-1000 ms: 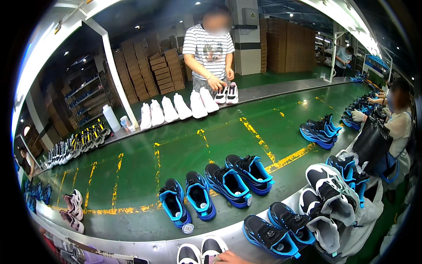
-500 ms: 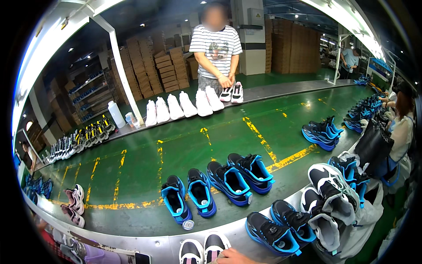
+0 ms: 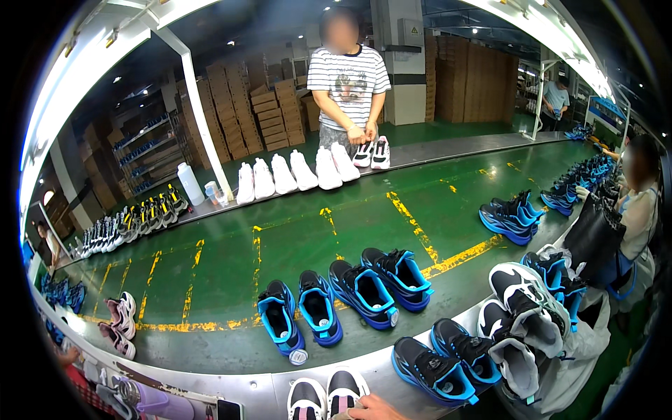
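Note:
At the lower edge, my right hand is closed at the tongue of a white and black sneaker with a pink stripe. Its fingertips are partly cut off by the picture's edge. A matching sneaker stands close on its left, toe pointing away from me. My left hand is out of view. Just beyond, black and blue sneakers stand in a row on the green belt. To the right of my hand, another black and blue pair rests on the metal ledge.
White and black high shoes are heaped at the right. Pink sneakers stand at the left, above a purple bottle and a phone. Across the belt, a person handles shoes beside a white row. Another person sits far right.
The view has shifted slightly. My right hand stays at the same sneaker, its fingers a little lower on the tongue. The person at far right has turned the head.

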### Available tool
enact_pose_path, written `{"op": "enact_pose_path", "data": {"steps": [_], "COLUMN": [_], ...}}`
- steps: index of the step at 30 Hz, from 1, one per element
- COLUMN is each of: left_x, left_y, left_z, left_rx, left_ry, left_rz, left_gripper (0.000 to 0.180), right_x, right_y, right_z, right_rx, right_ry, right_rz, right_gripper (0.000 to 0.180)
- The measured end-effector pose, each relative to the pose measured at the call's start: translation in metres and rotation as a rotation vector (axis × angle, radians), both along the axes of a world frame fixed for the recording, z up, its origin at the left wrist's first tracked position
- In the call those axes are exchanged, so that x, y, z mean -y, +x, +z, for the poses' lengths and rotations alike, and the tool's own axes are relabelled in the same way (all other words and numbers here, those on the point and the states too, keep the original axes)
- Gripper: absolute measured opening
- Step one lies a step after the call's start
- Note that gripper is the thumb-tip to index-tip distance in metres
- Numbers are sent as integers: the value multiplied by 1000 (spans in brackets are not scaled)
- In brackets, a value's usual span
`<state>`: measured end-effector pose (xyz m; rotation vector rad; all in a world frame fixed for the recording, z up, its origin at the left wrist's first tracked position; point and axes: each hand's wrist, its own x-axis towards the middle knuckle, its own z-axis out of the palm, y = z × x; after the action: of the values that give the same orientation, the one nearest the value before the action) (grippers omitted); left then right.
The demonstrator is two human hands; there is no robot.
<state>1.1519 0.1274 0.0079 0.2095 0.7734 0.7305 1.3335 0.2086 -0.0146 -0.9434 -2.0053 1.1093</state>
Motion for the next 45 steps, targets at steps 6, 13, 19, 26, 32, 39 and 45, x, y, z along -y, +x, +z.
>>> {"op": "enact_pose_path", "data": {"steps": [6, 13, 19, 26, 32, 39, 45], "left_x": [-11, -27, -28, -22, -28, -38, -19], "left_y": [6, -34, -32, -35, -26, -48, -40], "left_z": [40, 51, 36, 23, 34, -3, 1], "left_rx": [-272, -1460, -1308, -1226, -1214, -1167, -1470], "left_ry": [15, 863, 900, 953, 1020, 1048, 1003], "left_rz": [-139, -97, -171, -142, -78, -180, -39], "left_gripper": [26, 25, 25, 22, 35, 38, 32], "right_x": [-2, -41, -84, -92, -100, -114, -99], "right_y": [4, -17, -73, -107, -119, -102, -112], "right_z": [-8, 4, -52, -75, -107, -105, -76], "right_rx": [17, 21, 198, 508, 550, 437, 449], "right_ry": [52, 96, 305, 71, 143, 200, -12], "right_rz": [-3, 37, 72, 323, 420, 312, 362], "right_gripper": [28, 39, 44, 45, 48, 43, 43]}}
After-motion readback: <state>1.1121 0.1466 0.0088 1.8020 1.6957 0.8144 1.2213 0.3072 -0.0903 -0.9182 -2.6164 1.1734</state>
